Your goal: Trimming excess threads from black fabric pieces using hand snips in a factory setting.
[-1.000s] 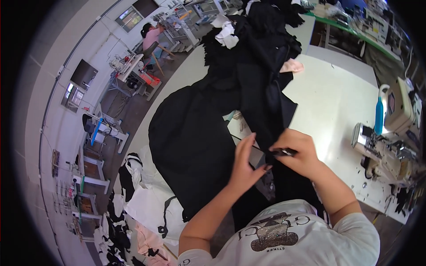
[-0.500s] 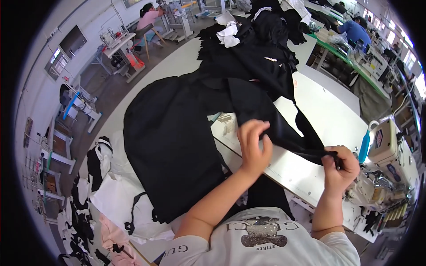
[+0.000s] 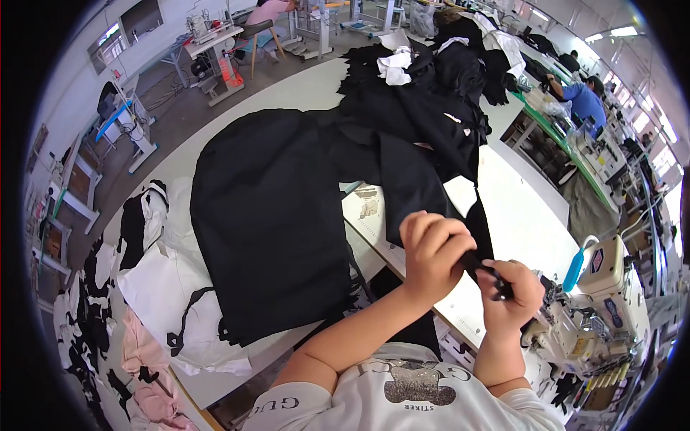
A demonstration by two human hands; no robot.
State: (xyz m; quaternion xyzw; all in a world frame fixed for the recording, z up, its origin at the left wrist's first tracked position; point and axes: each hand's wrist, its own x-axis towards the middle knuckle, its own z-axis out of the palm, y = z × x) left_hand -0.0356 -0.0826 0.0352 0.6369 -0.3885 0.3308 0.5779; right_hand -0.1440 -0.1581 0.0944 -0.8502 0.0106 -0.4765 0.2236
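Note:
Both my hands are closed on one long black fabric strip (image 3: 413,188), which runs up to the dark cloth behind it. My left hand (image 3: 435,255) wraps over the strip, its palm side hidden. Just to the right, my right hand (image 3: 514,291) pinches the strip's bunched end between thumb and fingers. A large black fabric panel (image 3: 273,223) with a rounded far edge lies flat on the table to my left, joined or overlapped by the strip at its top; I cannot tell which.
A cream sewing machine (image 3: 604,273) with a light-blue item (image 3: 573,269) stands right of my hands. Black cloth (image 3: 460,79) is heaped at the back of the white table (image 3: 528,187). White cloth (image 3: 162,287) lies at left. A person in blue (image 3: 586,104) sits far right.
My right hand has moved left and slightly down, bringing the strip's end close to my left hand. My left hand has gone from loosely open to closed on the strip.

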